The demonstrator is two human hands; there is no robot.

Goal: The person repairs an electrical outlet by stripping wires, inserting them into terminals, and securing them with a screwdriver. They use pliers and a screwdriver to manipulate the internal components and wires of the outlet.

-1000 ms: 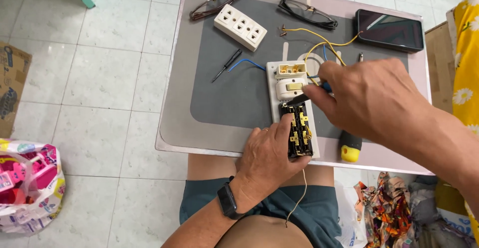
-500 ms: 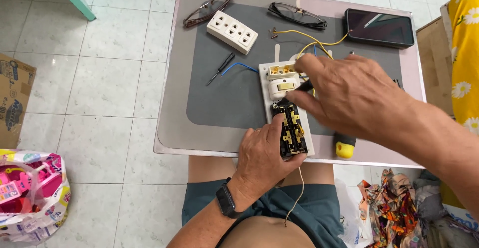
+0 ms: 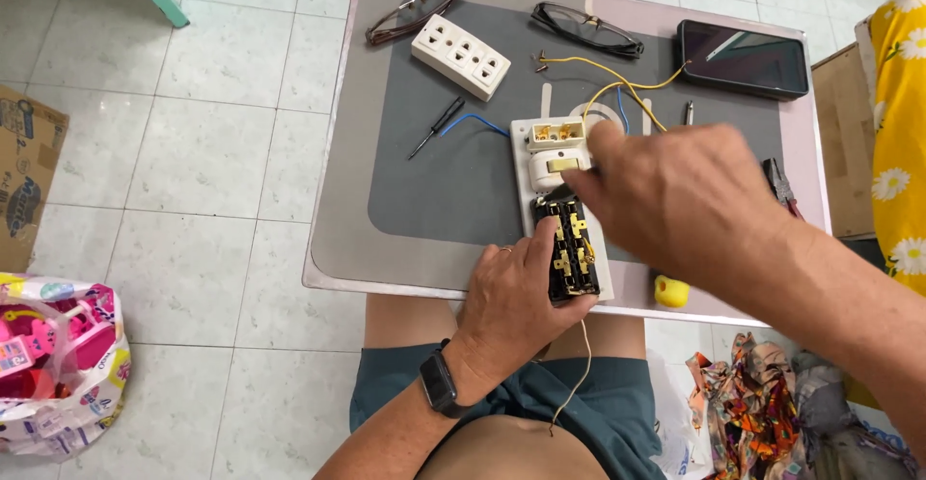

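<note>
My left hand (image 3: 509, 301) sits at the near edge of the surface (image 3: 338, 248), fingers closed on the black socket insert (image 3: 571, 253), pinning it by its left side and bottom. Brass contacts show on its open face. The insert lies on the lower part of a white backplate (image 3: 526, 166), which stands lengthwise near the middle of the grey mat (image 3: 434, 191).

My right hand (image 3: 675, 200) reaches in from the right, above the insert, fingertips at the white switch block (image 3: 555, 166) on the plate. Fingers are curled together; I cannot tell what they pinch, the back of the hand covers it. A brass terminal piece (image 3: 555, 133) sits at the top of the plate.

Yellow wires (image 3: 608, 70) loop from behind the plate toward the far right. A blue wire (image 3: 477, 121) runs left from the plate, its end near a small black screwdriver (image 3: 434, 126). A thin pale wire (image 3: 579, 364) hangs off the near edge over my lap.

Far side: white 3-outlet socket strip (image 3: 460, 55), 2 pairs of glasses (image 3: 417, 7) (image 3: 586, 28), dark tablet (image 3: 741, 58). A yellow tool handle (image 3: 671, 292) pokes out under my right forearm. Pliers (image 3: 779, 186) lie at the right edge.

On the tiled floor (image 3: 193, 152): pink plastic bag (image 3: 53, 364) left, cardboard box (image 3: 24, 186) further left, patterned cloth (image 3: 752, 403) right.
</note>
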